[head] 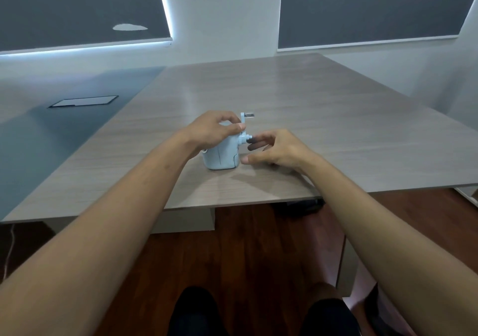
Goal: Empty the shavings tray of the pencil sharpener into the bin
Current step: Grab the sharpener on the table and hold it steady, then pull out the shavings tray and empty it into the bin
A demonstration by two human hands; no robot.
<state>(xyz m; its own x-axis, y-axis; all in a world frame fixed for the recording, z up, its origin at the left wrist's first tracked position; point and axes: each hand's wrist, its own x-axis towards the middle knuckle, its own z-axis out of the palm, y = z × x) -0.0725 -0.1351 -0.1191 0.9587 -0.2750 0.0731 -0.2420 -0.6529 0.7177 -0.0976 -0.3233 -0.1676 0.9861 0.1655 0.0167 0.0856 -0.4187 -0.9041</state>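
Sharpener: a pale blue pencil sharpener (221,156) stands upright on the worktop (310,108), near its front edge, crank handle (245,118) raised on the right side.
Shavings tray: not told apart from the body here; it appears to be in place and not yet drawn out.
Left hand (212,129): draped over the top of the sharpener, its grip closed on the body, thumb and fingertip pinched by the crank arm.
Right hand (279,149): just beside the sharpener's right face, grip loose and holding nothing, fingers (254,142) reaching at the crank hub.
Step in hand: likely finding the tray's pull.
Doing it well: press the body down with the left hand, draw the tray out level and slowly so no shavings spill.
Bin: not in view.
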